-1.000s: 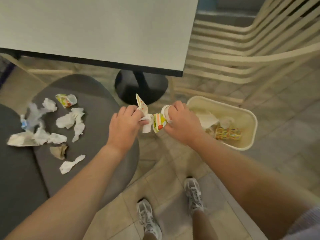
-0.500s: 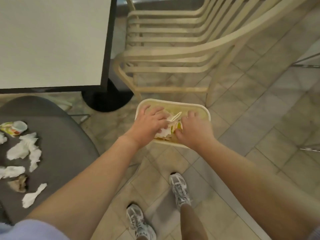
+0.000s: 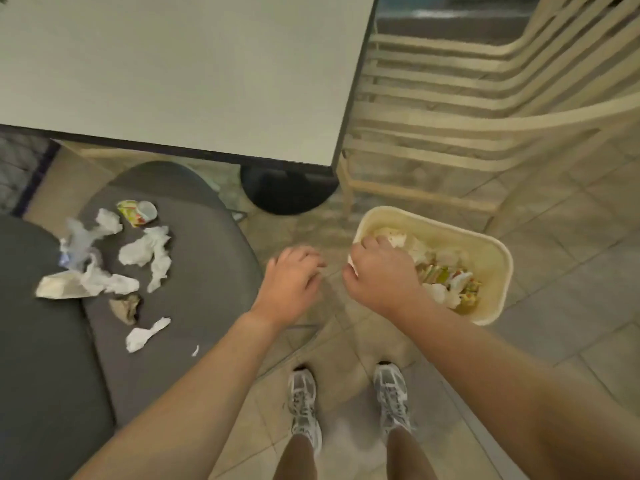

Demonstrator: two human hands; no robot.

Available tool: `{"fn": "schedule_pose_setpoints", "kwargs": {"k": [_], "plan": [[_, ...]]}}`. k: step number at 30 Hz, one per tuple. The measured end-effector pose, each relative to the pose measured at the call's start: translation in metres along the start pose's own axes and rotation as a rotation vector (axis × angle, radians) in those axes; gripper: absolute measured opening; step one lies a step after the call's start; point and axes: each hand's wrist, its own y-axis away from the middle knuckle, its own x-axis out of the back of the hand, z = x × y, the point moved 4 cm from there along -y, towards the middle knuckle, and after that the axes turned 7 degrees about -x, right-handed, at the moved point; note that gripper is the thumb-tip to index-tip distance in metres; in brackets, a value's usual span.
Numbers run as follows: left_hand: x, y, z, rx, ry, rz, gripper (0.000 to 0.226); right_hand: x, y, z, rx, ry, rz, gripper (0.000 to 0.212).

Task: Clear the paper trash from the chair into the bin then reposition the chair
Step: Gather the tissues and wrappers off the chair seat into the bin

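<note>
R hand point(image 3: 379, 271) hung over bin point(image 3: 498, 252) rim, fingers curled; couldn't tell if holding anything. L hand point(image 3: 292, 282) loose, empty, btwn bin & chair point(image 3: 207, 258). Paper scraps point(image 3: 145, 252) & cup point(image 3: 138, 212) lay on chair seat.

Beyond my fingers stands a white table point(image 3: 180, 74) on a black round base point(image 3: 289, 192). Stacked cream chairs point(image 3: 485, 109) stand off to their right. Below them, my grey sneakers point(image 3: 393, 396) rest on floor tiles point(image 3: 571, 271).
</note>
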Motion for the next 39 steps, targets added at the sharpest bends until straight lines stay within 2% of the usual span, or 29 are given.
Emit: {"fn": "schedule_pose_setpoints", "kwargs": {"k": [5,10,13,18,23,26,30,36,39], "plan": [[0.024,0.052,-0.087,0.18,-0.069,0.016,0.027,-0.026,-0.028,-0.092,0.173,-0.036,-0.087,0.032],[0.041,0.103,-0.176,0.352,-0.052,0.019,0.033,-0.069,-0.058,-0.18,0.235,-0.06,-0.201,0.037],[0.043,0.132,-0.228,0.456,-0.021,-0.012,0.046,-0.093,-0.075,-0.23,0.263,-0.053,-0.232,0.041],[0.027,0.179,-0.308,0.613,-0.025,-0.222,0.08,-0.137,-0.105,-0.301,0.291,-0.009,-0.278,0.04],[0.006,0.201,-0.369,0.639,-0.039,-0.349,0.087,-0.184,-0.135,-0.349,0.339,0.04,-0.293,0.045],[-0.009,0.202,-0.391,0.634,0.016,-0.363,0.082,-0.21,-0.147,-0.363,0.375,0.08,-0.303,0.05],[-0.022,0.2,-0.406,0.587,0.135,-0.249,0.067,-0.243,-0.157,-0.378,0.455,0.186,-0.359,0.055],[-0.031,0.207,-0.388,0.281,0.103,-0.18,0.018,-0.268,-0.159,-0.374,0.433,0.157,-0.461,0.034],[-0.03,0.204,-0.379,0.236,0.119,-0.18,0.013,-0.26,-0.153,-0.374,0.372,0.078,-0.545,0.036]]}}
